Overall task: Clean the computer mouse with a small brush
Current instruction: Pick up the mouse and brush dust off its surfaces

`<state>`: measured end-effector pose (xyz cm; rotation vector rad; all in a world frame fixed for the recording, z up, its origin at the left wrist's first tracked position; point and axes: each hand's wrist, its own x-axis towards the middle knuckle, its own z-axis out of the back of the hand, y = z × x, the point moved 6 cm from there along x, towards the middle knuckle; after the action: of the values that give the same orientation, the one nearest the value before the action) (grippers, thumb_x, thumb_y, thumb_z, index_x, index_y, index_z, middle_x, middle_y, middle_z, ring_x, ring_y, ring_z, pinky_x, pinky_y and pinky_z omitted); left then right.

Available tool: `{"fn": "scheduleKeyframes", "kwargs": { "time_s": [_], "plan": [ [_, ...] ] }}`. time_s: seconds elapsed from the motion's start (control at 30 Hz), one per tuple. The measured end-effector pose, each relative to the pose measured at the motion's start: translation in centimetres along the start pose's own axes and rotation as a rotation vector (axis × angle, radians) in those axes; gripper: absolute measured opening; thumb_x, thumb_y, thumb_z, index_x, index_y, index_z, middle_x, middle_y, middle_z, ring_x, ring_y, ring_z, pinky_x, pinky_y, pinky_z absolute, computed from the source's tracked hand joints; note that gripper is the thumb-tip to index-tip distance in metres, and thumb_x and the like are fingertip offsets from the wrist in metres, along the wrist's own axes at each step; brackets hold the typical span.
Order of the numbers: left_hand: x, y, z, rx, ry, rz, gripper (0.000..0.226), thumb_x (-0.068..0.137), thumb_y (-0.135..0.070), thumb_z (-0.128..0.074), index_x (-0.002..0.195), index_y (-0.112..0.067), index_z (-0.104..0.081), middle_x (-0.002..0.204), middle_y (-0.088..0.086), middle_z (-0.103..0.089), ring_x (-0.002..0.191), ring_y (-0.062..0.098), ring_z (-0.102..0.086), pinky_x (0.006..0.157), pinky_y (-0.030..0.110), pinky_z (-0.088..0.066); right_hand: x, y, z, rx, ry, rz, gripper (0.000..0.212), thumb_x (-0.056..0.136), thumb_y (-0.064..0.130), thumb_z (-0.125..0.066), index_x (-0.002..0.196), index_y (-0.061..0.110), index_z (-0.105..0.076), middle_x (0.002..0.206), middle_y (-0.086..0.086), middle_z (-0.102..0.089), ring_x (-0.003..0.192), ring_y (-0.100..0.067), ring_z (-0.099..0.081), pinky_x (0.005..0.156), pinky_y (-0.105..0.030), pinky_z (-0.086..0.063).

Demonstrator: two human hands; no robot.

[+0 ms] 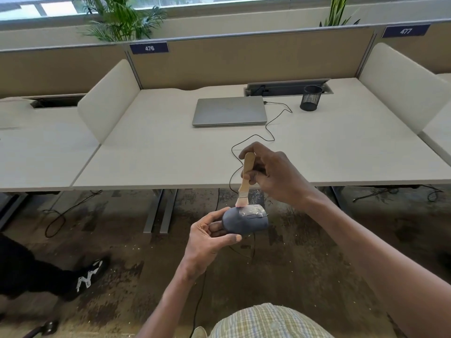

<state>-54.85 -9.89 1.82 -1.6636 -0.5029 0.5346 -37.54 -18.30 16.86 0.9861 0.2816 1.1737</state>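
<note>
Below the desk (170, 167) edge, held off the floor: computer mouse (244, 222), cradled in left hand (210, 236), seemingly light, rigid, smooth, best gripped by the sides. Right hand (271, 173) pinched small brush (245, 181), soft bristles touching the mouse's top.
</note>
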Motion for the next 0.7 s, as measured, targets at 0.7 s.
{"fn": "scheduleKeyframes", "kwargs": {
  "time_s": [0.7],
  "plan": [
    [0.3,0.5,0.1,-0.103,-0.008,0.009,0.078,0.065,-0.018,-0.097,0.136,-0.016,-0.066,0.123,0.015,-0.077,0.115,0.032,-0.075,0.088,0.034,-0.065,-2.3,1.1,0.6,-0.004,-0.135,0.025,0.042,0.088,-0.001,-0.073,0.121,0.017,-0.056,0.091,-0.004,-0.074,0.084,-0.012,-0.075,0.073,-0.034,-0.064]
  ]
}}
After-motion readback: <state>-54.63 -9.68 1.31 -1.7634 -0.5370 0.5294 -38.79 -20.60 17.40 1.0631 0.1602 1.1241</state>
